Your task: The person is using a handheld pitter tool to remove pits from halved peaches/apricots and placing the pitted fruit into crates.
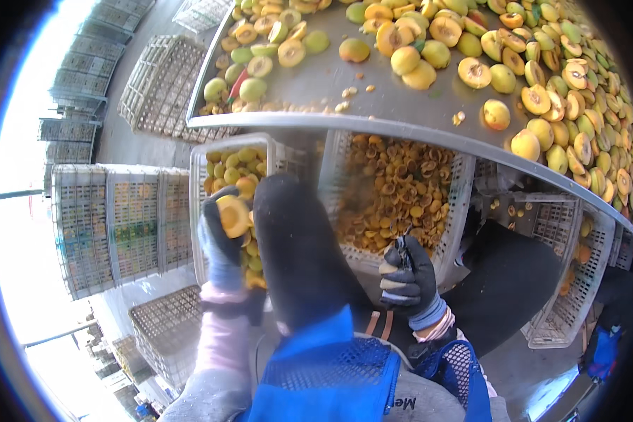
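My left hand (227, 249), in a dark-palmed work glove, holds a yellow peach half (234, 217) with its cut face up. It is over a white plastic crate (194, 211) of halved and whole-looking peaches, left of my knee. My right hand (414, 277), gloved too, is closed around a small dark hand tool (403, 254); its tip is too small to make out. That hand is at the near edge of a second crate (459, 200) between my legs, which holds brownish-orange fruit pieces (401, 190), many hollowed.
A metal sorting table (316, 87) with a raised rim spans the top, heaped with peach halves (575, 105) at right. A red-handled object (237, 84) lies among fruit at its left. Stacked crates (132, 227) stand left; another crate (585, 274) and a person (606, 337) are at right.
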Demonstrator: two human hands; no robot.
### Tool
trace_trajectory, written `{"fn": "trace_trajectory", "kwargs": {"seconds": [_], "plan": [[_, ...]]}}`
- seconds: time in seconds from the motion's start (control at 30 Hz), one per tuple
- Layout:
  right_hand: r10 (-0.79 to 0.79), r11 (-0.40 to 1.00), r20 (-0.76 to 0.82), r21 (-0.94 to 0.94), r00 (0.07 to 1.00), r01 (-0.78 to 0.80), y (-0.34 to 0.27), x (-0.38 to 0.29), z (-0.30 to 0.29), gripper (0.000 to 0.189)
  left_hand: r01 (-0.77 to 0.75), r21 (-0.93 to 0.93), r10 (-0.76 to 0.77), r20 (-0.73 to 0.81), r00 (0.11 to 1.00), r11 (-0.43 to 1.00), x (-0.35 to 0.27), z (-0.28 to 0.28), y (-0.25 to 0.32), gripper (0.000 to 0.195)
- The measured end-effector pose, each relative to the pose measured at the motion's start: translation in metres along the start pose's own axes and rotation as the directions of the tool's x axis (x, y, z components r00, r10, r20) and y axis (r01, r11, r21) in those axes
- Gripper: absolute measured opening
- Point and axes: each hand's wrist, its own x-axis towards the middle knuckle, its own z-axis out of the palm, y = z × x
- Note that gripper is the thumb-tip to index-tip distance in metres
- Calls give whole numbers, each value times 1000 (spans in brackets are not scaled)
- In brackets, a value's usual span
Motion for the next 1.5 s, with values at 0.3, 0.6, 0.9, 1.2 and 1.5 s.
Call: {"fn": "trace_trajectory", "kwargs": {"seconds": [0.3, 0.6, 0.9, 1.2, 1.5], "plan": [[-95, 990, -228, -120, 969, 68, -8, 11, -8, 46, -328, 829, 270, 223, 937, 453, 58, 71, 30, 23], [-286, 940, -398, -295, 872, 174, -17, 8, -14, 45, -704, 709, 319, 660, 680, 34, 173, 307, 0, 48], [-309, 823, 55, -484, 949, 296, -3, -14, 56, 48, -651, 92, 360, 771, 525, 753, 49, 218, 5, 27], [-484, -796, 603, -604, 634, -34, 16, 4, 52, 24, -179, 46, 138, 467, 873, 983, -54, 194, -7, 31], [-626, -572, 429, -820, 651, -10, 27, 3, 50, 21, -246, 83, 192, 410, 891, 966, -66, 183, 13, 31]]}}
